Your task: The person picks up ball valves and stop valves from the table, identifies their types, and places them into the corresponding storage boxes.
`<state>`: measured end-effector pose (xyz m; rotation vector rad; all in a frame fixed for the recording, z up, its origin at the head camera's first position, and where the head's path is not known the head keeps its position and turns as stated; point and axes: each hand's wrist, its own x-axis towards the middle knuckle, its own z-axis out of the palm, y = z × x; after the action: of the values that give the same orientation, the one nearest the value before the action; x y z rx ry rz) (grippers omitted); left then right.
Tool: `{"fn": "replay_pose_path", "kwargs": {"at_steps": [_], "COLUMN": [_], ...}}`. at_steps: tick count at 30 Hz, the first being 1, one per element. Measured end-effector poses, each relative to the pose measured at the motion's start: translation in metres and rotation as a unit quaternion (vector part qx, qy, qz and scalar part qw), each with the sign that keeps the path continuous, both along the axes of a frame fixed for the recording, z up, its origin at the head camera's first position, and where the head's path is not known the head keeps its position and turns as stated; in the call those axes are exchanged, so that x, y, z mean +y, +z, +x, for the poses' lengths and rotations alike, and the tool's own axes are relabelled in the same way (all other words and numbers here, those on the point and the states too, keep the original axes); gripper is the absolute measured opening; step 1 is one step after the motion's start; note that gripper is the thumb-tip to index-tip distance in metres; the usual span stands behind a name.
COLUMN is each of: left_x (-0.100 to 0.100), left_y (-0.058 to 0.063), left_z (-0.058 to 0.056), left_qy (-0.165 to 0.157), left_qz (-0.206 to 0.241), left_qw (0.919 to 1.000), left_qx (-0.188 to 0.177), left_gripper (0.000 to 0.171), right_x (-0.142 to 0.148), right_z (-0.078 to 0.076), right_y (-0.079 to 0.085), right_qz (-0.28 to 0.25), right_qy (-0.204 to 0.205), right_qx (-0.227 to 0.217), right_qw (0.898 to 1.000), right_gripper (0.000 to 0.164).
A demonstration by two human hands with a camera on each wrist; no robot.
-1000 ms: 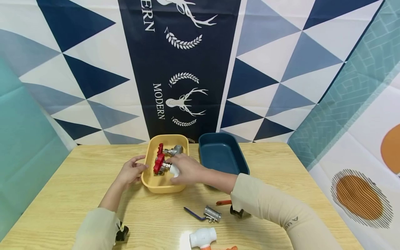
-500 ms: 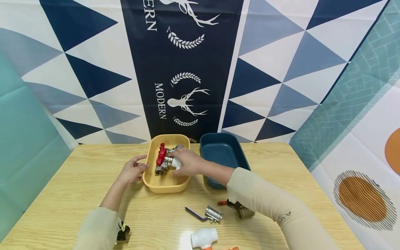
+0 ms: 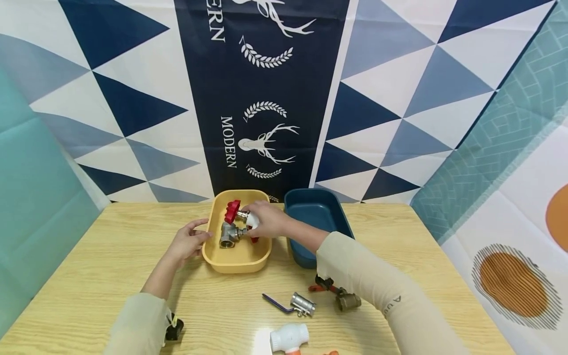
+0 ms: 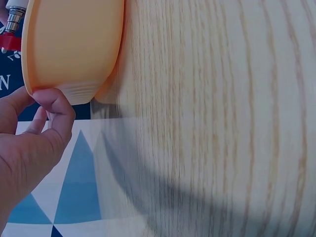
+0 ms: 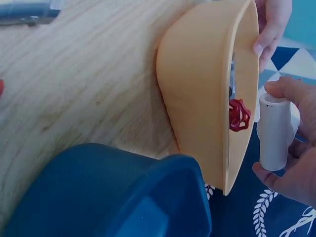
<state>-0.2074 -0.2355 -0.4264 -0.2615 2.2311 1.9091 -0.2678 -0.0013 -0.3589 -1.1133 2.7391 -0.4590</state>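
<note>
My right hand [image 3: 267,219] grips a white plastic valve [image 3: 252,220] with a metal stem and a red handwheel [image 3: 232,211], over the yellow bin [image 3: 237,268]. In the right wrist view, thumb and fingers hold the ends of its white body [image 5: 274,136]. Inside the bin lies a grey metal valve [image 3: 228,233]; its red handwheel [image 5: 239,116] shows near the bin's rim. My left hand [image 3: 187,241] pinches the bin's left rim between thumb and finger, plain in the left wrist view [image 4: 42,128]. The far part of the bin is partly hidden behind the right hand.
A dark blue bin [image 3: 343,217] stands right of the yellow one. Nearer on the wooden table lie a metal ball valve [image 3: 303,304] with a blue lever, a brass-coloured valve [image 3: 348,301] and a white valve [image 3: 289,337] with orange parts. A patterned cloth [image 3: 262,88] hangs behind.
My right hand has carried the white valve up and toward the back of the yellow bin, uncovering the grey metal valve. The left hand stays at the rim.
</note>
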Motion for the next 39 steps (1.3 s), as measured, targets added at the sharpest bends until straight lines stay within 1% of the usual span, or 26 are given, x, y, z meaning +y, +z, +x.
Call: {"fn": "replay_pose_path", "kwargs": {"at_steps": [3,9,13,23,27,33,39], "left_x": [-0.001,-0.002,-0.001,-0.001,-0.001,-0.001,0.000], "left_y": [0.000,0.001,0.001,-0.001,-0.001,0.000,0.000], "left_z": [0.000,0.000,0.000,0.000,0.000,0.001,0.000], "left_qy": [0.001,-0.001,-0.002,0.001,0.001,0.001,0.003], "left_qz": [0.001,0.003,0.000,-0.002,-0.004,-0.001,0.003], "left_qw": [1.0000,1.0000,1.0000,1.0000,1.0000,1.0000,1.0000], "left_qx": [0.001,0.000,-0.001,-0.001,0.001,-0.002,-0.006], "left_gripper": [0.058,0.058,0.058,0.059,0.059,0.060,0.059], "right_x": [-0.002,-0.007,-0.010,-0.012,-0.012,-0.011,-0.011], "right_z": [-0.005,-0.014,-0.020,-0.027,-0.029,-0.033,-0.035], "right_y": [0.000,0.000,0.000,-0.003,-0.005,-0.008,-0.010], "right_qz": [0.002,0.010,0.015,0.024,0.029,0.026,0.024], "right_qy": [0.001,-0.013,-0.013,-0.012,-0.019,-0.031,-0.025], "right_qx": [0.001,-0.004,-0.004,-0.007,-0.002,-0.009,-0.009], "right_qw": [1.000,1.000,1.000,1.000,0.999,0.999,0.999], "right_gripper": [0.057,0.059,0.058,0.060,0.060,0.058,0.057]}}
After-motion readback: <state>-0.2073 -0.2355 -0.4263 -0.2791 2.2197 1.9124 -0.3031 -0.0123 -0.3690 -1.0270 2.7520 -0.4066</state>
